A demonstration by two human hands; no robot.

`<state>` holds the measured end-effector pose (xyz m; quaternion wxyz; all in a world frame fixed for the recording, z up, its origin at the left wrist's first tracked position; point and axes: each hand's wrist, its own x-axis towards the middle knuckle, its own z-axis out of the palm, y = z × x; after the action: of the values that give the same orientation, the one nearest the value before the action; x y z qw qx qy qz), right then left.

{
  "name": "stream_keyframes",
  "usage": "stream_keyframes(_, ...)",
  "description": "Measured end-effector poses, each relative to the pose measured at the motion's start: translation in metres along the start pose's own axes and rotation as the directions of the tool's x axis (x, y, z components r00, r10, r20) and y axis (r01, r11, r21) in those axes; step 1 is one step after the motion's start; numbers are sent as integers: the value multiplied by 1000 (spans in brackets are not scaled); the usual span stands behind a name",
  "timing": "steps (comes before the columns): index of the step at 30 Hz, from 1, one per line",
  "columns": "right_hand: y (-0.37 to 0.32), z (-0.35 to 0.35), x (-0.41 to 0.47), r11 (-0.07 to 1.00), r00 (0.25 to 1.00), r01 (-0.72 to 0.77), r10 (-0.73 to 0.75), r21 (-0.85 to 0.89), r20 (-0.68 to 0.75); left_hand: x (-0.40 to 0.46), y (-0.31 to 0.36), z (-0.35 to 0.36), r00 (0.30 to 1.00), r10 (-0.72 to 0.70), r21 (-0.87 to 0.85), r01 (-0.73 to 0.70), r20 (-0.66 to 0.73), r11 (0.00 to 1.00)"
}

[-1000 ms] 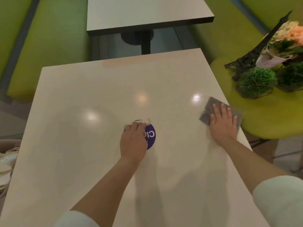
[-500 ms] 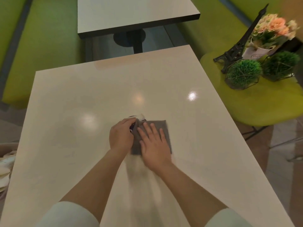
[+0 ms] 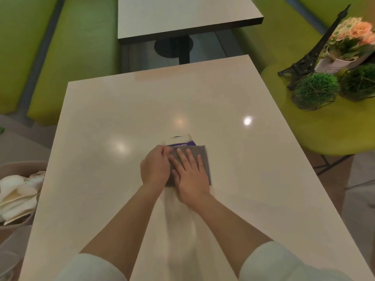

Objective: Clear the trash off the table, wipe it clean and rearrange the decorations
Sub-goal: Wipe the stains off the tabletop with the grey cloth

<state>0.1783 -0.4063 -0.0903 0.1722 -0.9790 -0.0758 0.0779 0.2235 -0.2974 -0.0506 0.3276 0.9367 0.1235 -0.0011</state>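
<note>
At the middle of the cream table [image 3: 121, 118], my left hand [image 3: 155, 166] is curled around the near left edge of a round purple sign [image 3: 182, 143] with a white tab. My right hand [image 3: 189, 177] lies flat, fingers spread, on a grey cloth [image 3: 204, 157]. The cloth covers most of the sign. Both hands touch side by side. The decorations stand off the table on a green chair [image 3: 324, 128] at the right: a black Eiffel tower model [image 3: 310, 57], a white pot of peach flowers [image 3: 349, 41] and two green ball plants [image 3: 314, 90] in wire frames.
A bin [image 3: 12, 169] holding white paper trash [image 3: 18, 191] sits below the table's left edge. Another table [image 3: 182, 15] stands beyond the far edge on a black pedestal. Green benches run along the left and far right.
My right hand slid the grey cloth from the table's right edge to the centre, over the purple sign beside my left hand. Over the last half second the hands have barely shifted.
</note>
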Motion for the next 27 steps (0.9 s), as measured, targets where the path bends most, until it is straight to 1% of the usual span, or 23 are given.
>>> stream_keyframes(1,11,-4,1,1000,999,30,-30,1,25,-5,2,1,999,19,-14,-19,32,1000)
stream_keyframes(2,27,-10,0,1000,999,25,-25,-17,32,-8,3,2,997,58,-7,-57,59,998)
stream_keyframes(3,49,-18,-1,999,1000,-21,21,-49,6,-14,4,3,992,102,35,-105,77,994)
stream_keyframes(5,107,-34,-7,975,979,-197,190,-101,-72,-23,2,9,975,199,222,-215,95,951)
stream_keyframes(6,139,-43,-13,951,955,-288,276,-113,-109,-27,1,12,970,224,278,-242,93,930)
stream_keyframes(8,201,-64,-30,895,895,-433,414,-105,-168,-34,-2,18,960,269,338,-280,80,899)
stream_keyframes(10,241,-81,-44,838,832,-542,525,-59,-179,-36,-5,23,953,298,371,-298,59,880)
stream_keyframes(12,251,-87,-45,786,773,-618,604,-15,-193,-35,-6,25,947,320,385,-310,40,869)
stream_keyframes(14,240,-85,-33,721,704,-693,681,15,-203,-36,-2,25,947,316,381,-311,51,871)
stream_keyframes(15,229,-84,-23,707,690,-707,696,20,-195,-37,0,25,947,317,386,-311,50,868)
stream_keyframes(16,214,-81,-11,725,712,-688,677,6,-186,-37,3,24,947,319,391,-311,46,866)
stream_keyframes(17,196,-76,0,769,759,-639,625,-25,-179,-37,4,25,947,318,395,-308,40,866)
stream_keyframes(20,135,-58,22,921,922,-381,373,-78,-101,-40,9,29,956,291,411,-282,42,867)
stream_keyframes(22,111,-50,23,979,982,-189,188,-80,-19,-42,12,30,968,244,426,-243,53,872)
stream_keyframes(23,112,-51,20,989,993,-120,121,-83,10,-42,14,29,972,230,431,-230,54,873)
stream_keyframes(24,121,-55,16,993,996,-80,82,-86,23,-42,17,28,975,215,436,-220,62,873)
stream_keyframes(25,137,-60,10,992,997,-79,80,-100,6,-42,19,28,977,201,441,-211,68,873)
stream_keyframes(27,178,-68,-6,974,980,-194,187,-118,-68,-41,23,27,978,193,458,-209,81,864)
